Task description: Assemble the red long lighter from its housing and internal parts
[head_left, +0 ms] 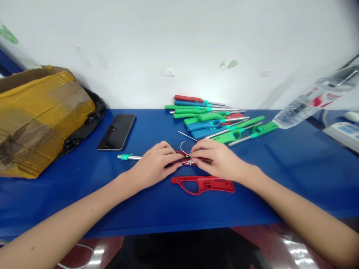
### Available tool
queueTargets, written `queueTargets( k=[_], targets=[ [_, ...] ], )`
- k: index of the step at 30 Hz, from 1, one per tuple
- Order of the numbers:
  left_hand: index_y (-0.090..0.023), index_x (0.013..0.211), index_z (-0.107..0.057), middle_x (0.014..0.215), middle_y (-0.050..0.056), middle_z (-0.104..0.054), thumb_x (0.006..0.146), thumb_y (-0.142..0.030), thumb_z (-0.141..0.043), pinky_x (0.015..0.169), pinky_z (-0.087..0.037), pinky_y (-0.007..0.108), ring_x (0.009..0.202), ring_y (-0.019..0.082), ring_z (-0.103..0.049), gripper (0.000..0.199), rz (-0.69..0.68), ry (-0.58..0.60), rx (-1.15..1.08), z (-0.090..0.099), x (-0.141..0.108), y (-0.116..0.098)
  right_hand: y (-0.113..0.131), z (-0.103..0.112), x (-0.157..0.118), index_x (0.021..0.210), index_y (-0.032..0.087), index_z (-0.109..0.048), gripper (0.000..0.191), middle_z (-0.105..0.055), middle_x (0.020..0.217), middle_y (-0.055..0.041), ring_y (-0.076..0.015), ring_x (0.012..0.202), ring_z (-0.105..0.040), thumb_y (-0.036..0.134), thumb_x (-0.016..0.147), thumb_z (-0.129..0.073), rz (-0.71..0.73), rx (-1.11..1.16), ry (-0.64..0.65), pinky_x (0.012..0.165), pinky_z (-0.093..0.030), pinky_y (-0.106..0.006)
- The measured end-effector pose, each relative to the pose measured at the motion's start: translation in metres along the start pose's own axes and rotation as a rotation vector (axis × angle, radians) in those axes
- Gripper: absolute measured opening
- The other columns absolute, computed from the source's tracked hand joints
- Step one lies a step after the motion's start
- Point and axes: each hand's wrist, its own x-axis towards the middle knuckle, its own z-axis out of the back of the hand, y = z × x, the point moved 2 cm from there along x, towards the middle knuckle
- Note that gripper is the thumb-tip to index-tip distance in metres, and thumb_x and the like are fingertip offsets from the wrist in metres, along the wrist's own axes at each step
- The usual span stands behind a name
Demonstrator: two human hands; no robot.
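My left hand (pixel 155 165) and my right hand (pixel 220 157) meet over an opened red gas lighter (pixel 193 162) lying on the table. My left fingers are closed on its body, and its metal tube (pixel 135 157) with a teal tip sticks out to the left from under that hand. The right fingertips pinch together at the lighter's inner parts, where a thin white wire (pixel 183 146) curls up; exactly which part they grip is hidden. Just below lies the other red handle half (pixel 215 184), its hollow inside facing up and its trigger loop to the left.
Several green, blue and red lighters (pixel 214 125) lie piled behind my hands. A black phone (pixel 117 132) and a taped cardboard box (pixel 42 119) are on the left. At the right, a plastic water bottle (pixel 314 98) appears tilted. The blue table (pixel 140 213) meets a white wall.
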Motion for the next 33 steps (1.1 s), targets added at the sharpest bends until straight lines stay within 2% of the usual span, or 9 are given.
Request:
queueTargets(
  k=[6, 10, 18, 24, 33],
  targets=[
    [-0.014, 0.115, -0.070, 0.094, 0.008, -0.067, 0.097, -0.027, -0.054, 0.085, -0.052, 0.034, 0.092, 0.020, -0.051, 0.027, -0.012, 0.016, 0.048, -0.0008, -0.0021, -0.0003, 0.0009, 0.0017, -0.0007, 0.101, 0.012, -0.073, 0.019, -0.071, 0.100, -0.0111, -0.0206, 0.090, -0.063, 0.021, 0.093, -0.058, 0.005, -0.015, 0.010, 0.081, -0.054, -0.035],
    [-0.014, 0.118, -0.069, 0.095, 0.009, -0.067, 0.098, -0.028, -0.052, 0.084, -0.052, 0.035, 0.093, 0.021, -0.051, 0.029, -0.023, 0.023, 0.068, -0.0019, -0.0019, -0.0006, 0.0000, 0.0034, -0.0012, 0.100, 0.015, -0.074, 0.020, -0.071, 0.101, -0.0102, -0.0204, 0.090, -0.062, 0.025, 0.094, -0.057, 0.021, 0.002, 0.015, 0.080, -0.054, -0.035],
    [-0.013, 0.118, -0.067, 0.095, 0.009, -0.067, 0.098, -0.027, -0.052, 0.086, -0.052, 0.035, 0.093, 0.020, -0.051, 0.028, -0.018, 0.006, 0.067, -0.0019, -0.0010, -0.0015, -0.0022, 0.0086, -0.0026, 0.104, 0.019, -0.075, 0.021, -0.070, 0.107, -0.0091, -0.0216, 0.098, -0.061, 0.029, 0.093, -0.060, 0.010, 0.025, 0.134, 0.089, -0.053, -0.038],
    [-0.015, 0.115, -0.069, 0.093, 0.007, -0.067, 0.098, -0.027, -0.054, 0.083, -0.052, 0.034, 0.091, 0.020, -0.051, 0.026, -0.035, 0.002, 0.077, -0.0022, -0.0013, -0.0002, -0.0035, 0.0084, -0.0028, 0.101, 0.016, -0.073, 0.018, -0.070, 0.105, -0.0098, -0.0221, 0.095, -0.063, 0.027, 0.090, -0.065, 0.018, -0.004, 0.091, 0.087, -0.053, -0.038],
    [-0.015, 0.109, -0.068, 0.088, 0.006, -0.068, 0.098, -0.027, -0.054, 0.083, -0.051, 0.035, 0.090, 0.021, -0.052, 0.022, -0.091, -0.032, 0.212, 0.0010, -0.0016, -0.0050, -0.0021, 0.0073, -0.0021, 0.102, 0.016, -0.070, 0.017, -0.069, 0.104, -0.0099, -0.0222, 0.094, -0.061, 0.026, 0.092, -0.062, 0.027, -0.048, 0.058, 0.085, -0.053, -0.039]
  ],
)
